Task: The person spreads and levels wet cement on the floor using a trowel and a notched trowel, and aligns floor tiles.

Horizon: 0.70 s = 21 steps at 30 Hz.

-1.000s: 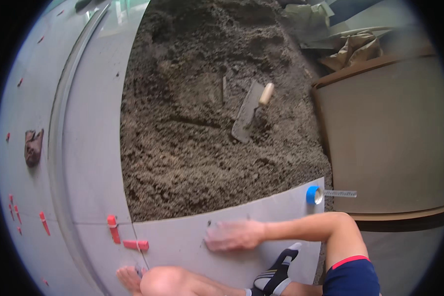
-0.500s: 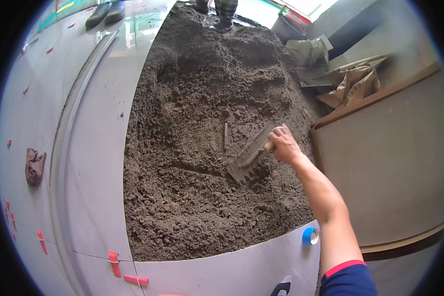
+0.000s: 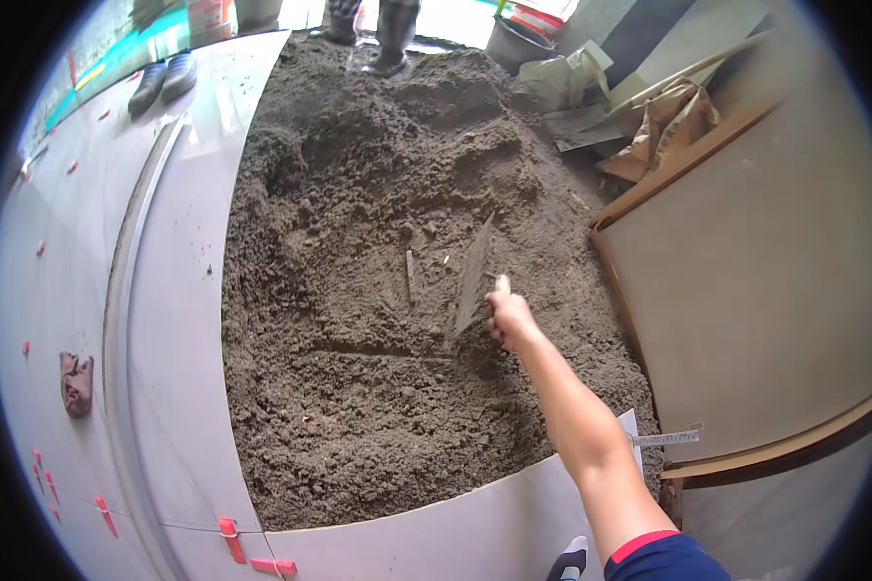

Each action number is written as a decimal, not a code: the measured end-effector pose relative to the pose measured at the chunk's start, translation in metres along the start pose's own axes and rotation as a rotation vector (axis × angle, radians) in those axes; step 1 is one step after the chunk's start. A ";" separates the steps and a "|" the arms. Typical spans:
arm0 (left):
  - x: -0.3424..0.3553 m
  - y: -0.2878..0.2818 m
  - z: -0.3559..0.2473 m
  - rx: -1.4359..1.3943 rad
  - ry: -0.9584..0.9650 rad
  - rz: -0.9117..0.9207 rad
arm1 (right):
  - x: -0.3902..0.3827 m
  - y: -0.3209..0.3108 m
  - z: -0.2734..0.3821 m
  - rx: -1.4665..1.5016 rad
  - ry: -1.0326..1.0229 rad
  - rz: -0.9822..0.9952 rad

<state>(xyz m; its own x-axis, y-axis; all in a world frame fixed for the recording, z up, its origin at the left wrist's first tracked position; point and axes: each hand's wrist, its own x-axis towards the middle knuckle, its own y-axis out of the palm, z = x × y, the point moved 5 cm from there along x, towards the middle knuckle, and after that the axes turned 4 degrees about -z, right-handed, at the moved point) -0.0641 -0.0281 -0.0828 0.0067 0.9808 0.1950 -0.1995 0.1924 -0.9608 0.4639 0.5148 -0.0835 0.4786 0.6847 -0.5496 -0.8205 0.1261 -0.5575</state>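
My right hand point(image 3: 511, 321) is closed around the pale handle of a flat plastering trowel point(image 3: 474, 281). The trowel's grey blade is tipped on edge against the damp, crumbly mortar bed point(image 3: 358, 416), right of its middle. Left of the blade, a thin stick-like strip point(image 3: 410, 278) lies in the mortar, with a small white bit point(image 3: 446, 259) between them. A straight groove runs across the mortar just nearer than the strip. My left hand is out of view.
Pale tiles point(image 3: 189, 339) border the mortar left and near, with red levelling wedges point(image 3: 232, 539). A silver ruler point(image 3: 667, 439) juts out at right, beside a leaning board point(image 3: 746, 290). Bags point(image 3: 661, 131) and a bucket point(image 3: 518, 44) stand far right. Another person's legs point(image 3: 392, 34) are at the far edge.
My right hand has moved left and slightly nearer, turning the trowel so its blade stands more upright. The view has shifted, and the blue tape roll no longer shows.
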 end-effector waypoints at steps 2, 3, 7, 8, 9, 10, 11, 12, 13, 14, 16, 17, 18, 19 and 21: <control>-0.013 -0.009 -0.005 0.016 -0.022 0.005 | -0.019 -0.025 0.042 0.344 -0.197 -0.019; -0.021 -0.015 -0.006 0.019 -0.021 0.023 | -0.030 -0.039 0.065 0.496 -0.377 -0.023; -0.017 -0.011 0.006 0.022 -0.026 -0.018 | -0.032 -0.046 0.040 0.751 -0.668 -0.207; 0.005 0.011 -0.009 -0.040 -0.002 -0.063 | 0.016 -0.052 -0.008 0.471 -0.556 -0.421; 0.001 0.009 -0.003 -0.021 -0.010 -0.060 | 0.009 -0.012 -0.038 0.384 -0.287 -0.205; 0.006 0.013 0.000 -0.015 -0.012 -0.072 | 0.001 0.012 -0.053 0.293 -0.033 -0.004; 0.005 0.012 0.000 -0.005 -0.019 -0.071 | -0.013 0.013 -0.037 0.298 -0.034 0.004; 0.005 0.012 -0.001 -0.001 -0.022 -0.071 | -0.023 0.005 -0.015 0.391 -0.118 0.013; -0.014 -0.016 0.013 0.050 -0.039 -0.053 | -0.057 0.016 0.013 0.495 -0.188 0.071; -0.011 -0.019 0.013 0.036 -0.011 -0.058 | -0.079 -0.009 0.037 0.457 -0.277 0.034; 0.010 -0.016 0.000 -0.110 -0.043 -0.029 | -0.104 -0.076 0.070 0.528 -0.351 0.008; 0.014 -0.019 -0.005 -0.166 -0.057 0.018 | -0.121 -0.111 0.086 0.486 -0.414 -0.044; 0.015 -0.018 -0.002 -0.178 -0.011 0.014 | -0.146 -0.142 0.102 0.434 -0.440 -0.063; 0.014 -0.015 0.002 -0.169 0.022 -0.011 | -0.178 -0.178 0.115 0.386 -0.453 -0.126; 0.018 -0.006 0.002 -0.172 0.088 -0.083 | -0.247 -0.261 0.122 0.328 -0.470 -0.136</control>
<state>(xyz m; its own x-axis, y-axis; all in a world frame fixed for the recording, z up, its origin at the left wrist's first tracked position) -0.0644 -0.0120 -0.0732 0.1032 0.9588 0.2645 -0.0249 0.2684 -0.9630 0.5215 0.4005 0.2734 0.4577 0.8822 -0.1102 -0.8511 0.3990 -0.3412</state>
